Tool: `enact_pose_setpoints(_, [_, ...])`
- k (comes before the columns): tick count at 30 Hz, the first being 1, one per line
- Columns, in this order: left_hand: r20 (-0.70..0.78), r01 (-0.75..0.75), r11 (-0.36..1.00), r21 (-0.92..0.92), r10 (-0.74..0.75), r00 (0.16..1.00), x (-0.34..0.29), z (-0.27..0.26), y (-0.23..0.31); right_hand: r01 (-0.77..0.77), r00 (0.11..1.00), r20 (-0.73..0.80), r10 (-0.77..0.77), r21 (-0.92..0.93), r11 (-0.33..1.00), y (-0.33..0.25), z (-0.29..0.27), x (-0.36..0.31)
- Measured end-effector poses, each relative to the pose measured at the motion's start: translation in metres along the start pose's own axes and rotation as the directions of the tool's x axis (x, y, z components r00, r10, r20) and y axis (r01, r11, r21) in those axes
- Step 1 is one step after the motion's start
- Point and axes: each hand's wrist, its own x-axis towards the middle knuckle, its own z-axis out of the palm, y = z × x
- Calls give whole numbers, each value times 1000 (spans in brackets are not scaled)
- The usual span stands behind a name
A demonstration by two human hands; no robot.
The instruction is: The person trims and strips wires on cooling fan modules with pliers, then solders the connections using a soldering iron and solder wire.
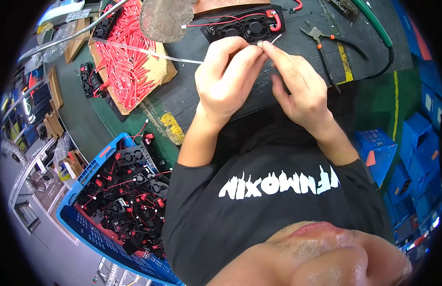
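Both my hands are closed at the near edge of the black work mat point(297, 45), fingertips together. My left hand point(223, 78) grips a long, thin whitish strip point(175, 59), which looks like a cable tie. The strip trails off left over a pile of red wire pieces point(128, 57). My right hand point(299, 88) pinches its other end, where a short tip pokes out past the fingers. Just beyond my hands lies a black dual-fan unit point(256, 27) with red wires and a white plug. My fingers partly cover its near side.
Pliers point(321, 38) with orange-black handles lie open on the right, near a green-handled tool point(373, 21) with a black cord. A rough grey slab point(166, 21) stands at the back. At lower left, a blue crate point(78, 188) holds many fan units. Blue bins point(376, 143) stand right.
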Motion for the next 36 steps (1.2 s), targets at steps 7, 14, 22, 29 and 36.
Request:
enact_pose_setpoints(7, [-51, 48, 999, -7, -48, 998, -1, 3, 46, -160, 971, -73, 230, 517, 841, -8, -22, -9])
enact_pose_setpoints(14, [4, 40, 990, -133, -40, 999, 3, 34, 75, 111, 965, -211, -157, -214, 971, 8, -32, -10])
enact_pose_setpoints(22, [-12, -96, 992, 87, 97, 995, 8, 32, 81, -168, 986, -70, 154, -319, 933, 19, -50, -5])
enact_pose_setpoints(29, [117, -54, 992, 114, 41, 992, -11, 11, 19, -440, 891, -114, 440, 25, 898, 44, -80, 8])
enact_pose_setpoints(36, [285, 126, 964, 233, -191, 939, 29, -2, -10, -546, 813, 192, 550, 579, 606, 63, -73, 28])
